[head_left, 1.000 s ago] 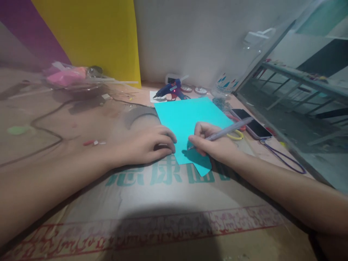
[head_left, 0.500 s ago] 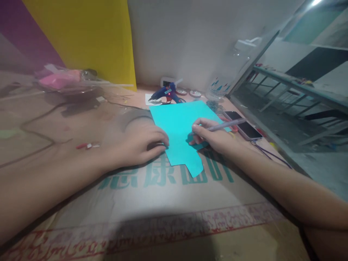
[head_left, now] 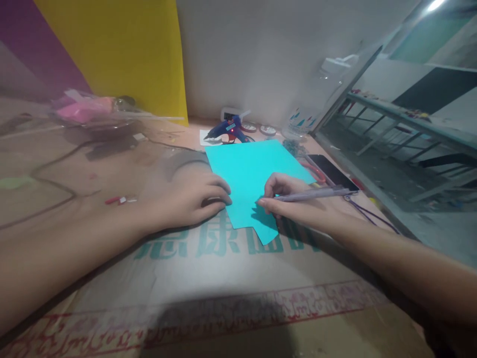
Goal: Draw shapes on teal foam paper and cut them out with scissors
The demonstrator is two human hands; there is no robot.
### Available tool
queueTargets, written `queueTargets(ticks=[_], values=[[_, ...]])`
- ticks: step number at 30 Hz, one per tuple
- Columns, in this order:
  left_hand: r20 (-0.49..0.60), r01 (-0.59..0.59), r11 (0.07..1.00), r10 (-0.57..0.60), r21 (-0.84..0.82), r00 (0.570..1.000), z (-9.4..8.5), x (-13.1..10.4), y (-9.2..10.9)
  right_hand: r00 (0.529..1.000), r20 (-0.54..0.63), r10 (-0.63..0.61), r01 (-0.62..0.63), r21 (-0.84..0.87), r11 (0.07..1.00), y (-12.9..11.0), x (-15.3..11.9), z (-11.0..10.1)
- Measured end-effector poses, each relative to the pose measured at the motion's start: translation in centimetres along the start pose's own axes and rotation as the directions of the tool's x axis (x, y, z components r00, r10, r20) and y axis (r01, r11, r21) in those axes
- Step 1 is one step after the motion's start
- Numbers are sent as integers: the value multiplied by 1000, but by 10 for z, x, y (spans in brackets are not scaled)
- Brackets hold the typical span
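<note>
A turquoise sheet of paper lies flat on the table, with a cut-out notch and a tab at its near end. At its left edge, my left hand has thumb and fingertips brought together on the paper, holding it. Over the right part of the sheet, my right hand is closed around a slim grey pen. The pen slants back to the right, and its tip is close to the paper, just by the fingertips; whether it touches I cannot tell.
Behind the paper sits a blue glue gun with a red light. A large clear bottle stands back right, near red-handled scissors and a dark phone. A pink bundle in plastic and a cable lie left.
My right hand has moved a little toward me over the paper, and the pen has tipped lower to the right, now overlapping the phone area. My left hand stays at the paper's edge.
</note>
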State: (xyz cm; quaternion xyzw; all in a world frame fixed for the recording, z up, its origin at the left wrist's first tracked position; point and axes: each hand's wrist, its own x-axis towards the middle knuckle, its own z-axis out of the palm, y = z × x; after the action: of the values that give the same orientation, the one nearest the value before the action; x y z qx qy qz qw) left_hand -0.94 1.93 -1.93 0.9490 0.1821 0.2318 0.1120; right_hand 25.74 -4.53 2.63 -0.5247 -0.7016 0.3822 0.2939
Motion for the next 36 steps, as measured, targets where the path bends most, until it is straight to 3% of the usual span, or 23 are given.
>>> queueTargets(ticks=[5, 10, 16, 36], values=[[-1, -1, 1000, 1, -14, 1000, -2, 1, 2, 992, -111, -51, 49, -25, 998, 23, 6, 18], [8, 9, 1000, -9, -6, 1000, -3, 1, 3, 978, -166, -130, 104, -154, 982, 27, 9, 20], [6, 15, 1000, -15, -5, 1000, -3, 1, 3, 990, -118, -79, 61, -151, 987, 24, 7, 20], [-9, 28, 998, -28, -52, 1000, -1, 2, 1, 990, -94, -108, 91, -169, 981, 18, 6, 24]])
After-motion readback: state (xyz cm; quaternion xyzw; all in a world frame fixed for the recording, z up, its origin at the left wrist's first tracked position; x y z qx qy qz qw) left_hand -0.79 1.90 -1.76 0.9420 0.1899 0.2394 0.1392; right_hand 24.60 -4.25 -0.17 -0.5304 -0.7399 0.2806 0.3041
